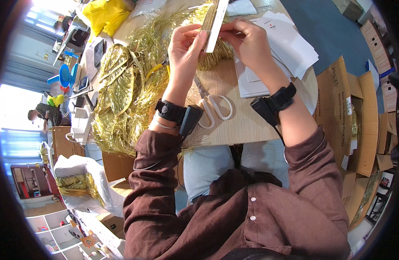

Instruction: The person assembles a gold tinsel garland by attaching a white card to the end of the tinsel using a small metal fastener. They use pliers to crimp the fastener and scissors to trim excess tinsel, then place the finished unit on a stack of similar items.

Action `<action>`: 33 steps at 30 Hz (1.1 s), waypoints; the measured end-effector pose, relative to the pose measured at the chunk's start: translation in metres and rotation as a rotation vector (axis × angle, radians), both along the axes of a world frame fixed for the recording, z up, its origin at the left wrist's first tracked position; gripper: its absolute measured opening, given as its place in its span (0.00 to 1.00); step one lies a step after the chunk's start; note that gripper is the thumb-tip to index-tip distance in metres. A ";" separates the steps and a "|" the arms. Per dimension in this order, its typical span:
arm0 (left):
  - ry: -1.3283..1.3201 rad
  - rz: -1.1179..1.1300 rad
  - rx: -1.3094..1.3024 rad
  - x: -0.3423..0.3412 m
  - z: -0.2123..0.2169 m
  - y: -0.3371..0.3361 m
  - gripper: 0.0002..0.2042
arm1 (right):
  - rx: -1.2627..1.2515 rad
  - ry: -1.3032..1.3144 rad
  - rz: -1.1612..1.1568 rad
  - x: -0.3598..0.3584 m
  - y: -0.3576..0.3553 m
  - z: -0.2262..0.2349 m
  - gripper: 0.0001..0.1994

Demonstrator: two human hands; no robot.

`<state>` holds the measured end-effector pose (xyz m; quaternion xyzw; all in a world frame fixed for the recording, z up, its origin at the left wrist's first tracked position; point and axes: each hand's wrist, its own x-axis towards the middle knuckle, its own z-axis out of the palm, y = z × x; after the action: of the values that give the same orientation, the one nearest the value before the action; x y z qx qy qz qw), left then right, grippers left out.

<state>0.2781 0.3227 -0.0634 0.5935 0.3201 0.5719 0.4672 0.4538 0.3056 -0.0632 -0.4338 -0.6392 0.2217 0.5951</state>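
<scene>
On the near tabletop (225, 137), scissors (208, 98): smooth white loops, metal blades, lying on pale wood grain.
Left hand (185, 45): fingers curled, gripping the card's left side, thumb against the gold strands.
Right hand (247, 37): thumb and fingertips drawn together at the card's right edge; whether they pinch anything I cannot tell.
White card (216, 27): raised, tilted, between both hands; flat and narrow, likely light and fairly stiff, best held by its long edges.
Gold strands (208, 19): lengthwise along the card; glossy, probably soft and slippery, so best pinched as a bundle.
Tinsel heap (117, 95): crinkly, metallic, tangled, left of the left wrist.
White sheets (290, 39): smooth, flat, fanned.
Yellow bag (105, 17): crumpled, thin film, beyond the heap.
</scene>
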 end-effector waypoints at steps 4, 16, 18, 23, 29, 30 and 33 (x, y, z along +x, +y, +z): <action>0.129 0.063 0.081 -0.001 0.002 0.000 0.08 | 0.030 -0.048 -0.011 0.005 0.001 -0.003 0.08; 0.305 0.095 0.037 0.008 -0.001 -0.004 0.08 | 0.463 0.007 -0.475 0.028 0.000 0.028 0.02; 0.353 0.093 0.041 0.011 -0.003 -0.004 0.08 | 0.525 -0.223 -0.406 0.029 -0.004 0.032 0.01; 0.349 0.112 0.061 0.018 -0.005 -0.002 0.07 | -0.054 -0.323 -0.045 0.018 -0.007 0.018 0.08; 0.273 -0.022 0.006 0.016 -0.012 0.001 0.06 | -0.135 -0.268 0.065 0.021 -0.002 0.006 0.07; 0.232 -0.059 -0.031 0.015 -0.013 0.003 0.06 | -0.162 -0.269 0.031 0.022 -0.001 0.006 0.07; 0.196 -0.100 -0.068 0.012 -0.016 0.007 0.10 | -0.188 -0.256 0.003 0.024 0.000 0.006 0.07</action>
<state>0.2897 0.3293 -0.0793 0.6456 0.3534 0.4759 0.4816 0.4782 0.3056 -0.0572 -0.5114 -0.6868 0.2242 0.4652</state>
